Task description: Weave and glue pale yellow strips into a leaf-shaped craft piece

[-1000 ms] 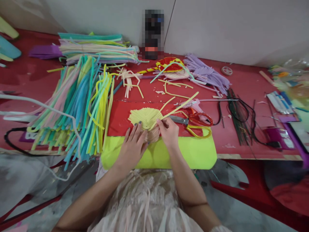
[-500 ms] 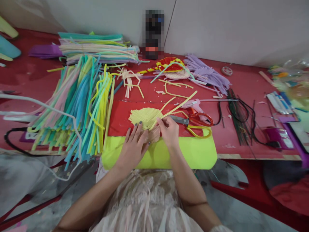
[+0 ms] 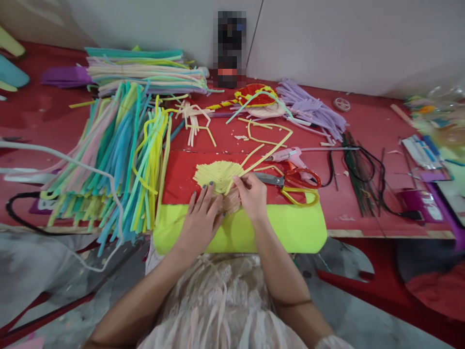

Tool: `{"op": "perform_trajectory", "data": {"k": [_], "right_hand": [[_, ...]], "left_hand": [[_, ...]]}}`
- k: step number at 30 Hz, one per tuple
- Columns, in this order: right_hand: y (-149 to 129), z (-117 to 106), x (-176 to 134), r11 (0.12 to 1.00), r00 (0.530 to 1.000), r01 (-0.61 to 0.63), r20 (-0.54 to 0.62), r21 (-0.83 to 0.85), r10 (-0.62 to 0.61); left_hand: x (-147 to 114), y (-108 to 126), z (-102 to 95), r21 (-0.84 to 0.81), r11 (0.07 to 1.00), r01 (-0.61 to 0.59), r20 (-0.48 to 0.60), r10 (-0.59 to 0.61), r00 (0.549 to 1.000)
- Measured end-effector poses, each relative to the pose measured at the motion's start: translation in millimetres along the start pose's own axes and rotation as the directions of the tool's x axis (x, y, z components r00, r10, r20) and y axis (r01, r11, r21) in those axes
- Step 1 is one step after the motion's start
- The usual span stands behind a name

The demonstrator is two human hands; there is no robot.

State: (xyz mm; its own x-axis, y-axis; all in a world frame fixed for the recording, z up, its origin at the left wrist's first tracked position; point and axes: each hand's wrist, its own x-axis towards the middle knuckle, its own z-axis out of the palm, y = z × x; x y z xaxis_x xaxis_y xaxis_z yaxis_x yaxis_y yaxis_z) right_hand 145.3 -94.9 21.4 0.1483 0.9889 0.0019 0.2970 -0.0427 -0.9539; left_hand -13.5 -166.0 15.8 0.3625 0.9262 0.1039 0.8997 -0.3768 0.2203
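Observation:
A pale yellow leaf-shaped piece, built from rows of pipe cleaners laid in a V pattern, lies on a red surface in front of me. My left hand rests flat on its near edge, fingers stretched out. At the piece's right edge, my right hand pinches a long pale yellow pipe cleaner that runs off to the upper right. Beneath both hands is a pale beige layer, partly hidden by the fingers. Scissors with red and yellow handles lie just right of my right hand.
Bundled colourful pipe cleaners fill the left side. A pink glue gun lies behind the scissors. Purple pipe cleaners lie at the back, dark green stems to the right. A lime-green sheet covers the table's front edge.
My right hand has shifted slightly left, still pinching the pipe cleaner. The pipe cleaner's far end has swung a little left. My left hand stays on the piece.

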Motion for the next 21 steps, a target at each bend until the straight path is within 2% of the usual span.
{"op": "perform_trajectory", "data": {"k": [12, 17, 21], "right_hand": [[-4.6, 13.8, 5.4, 0.998, 0.997, 0.012, 0.077, 0.062, -0.017], [-7.4, 17.7, 5.0, 0.997, 0.998, -0.008, 0.07, 0.071, 0.003], [-9.1, 9.3, 3.3, 1.0, 0.999, 0.014, 0.037, 0.011, -0.014]], "left_hand": [[-0.8, -1.8, 4.5, -0.003, 1.0, 0.014, 0.007, -0.014, 1.0], [-1.5, -2.4, 6.2, -0.009, 1.0, 0.008, -0.006, -0.008, 1.0], [-2.5, -1.4, 6.4, -0.005, 1.0, 0.0, -0.003, 0.0, 1.0]]}}
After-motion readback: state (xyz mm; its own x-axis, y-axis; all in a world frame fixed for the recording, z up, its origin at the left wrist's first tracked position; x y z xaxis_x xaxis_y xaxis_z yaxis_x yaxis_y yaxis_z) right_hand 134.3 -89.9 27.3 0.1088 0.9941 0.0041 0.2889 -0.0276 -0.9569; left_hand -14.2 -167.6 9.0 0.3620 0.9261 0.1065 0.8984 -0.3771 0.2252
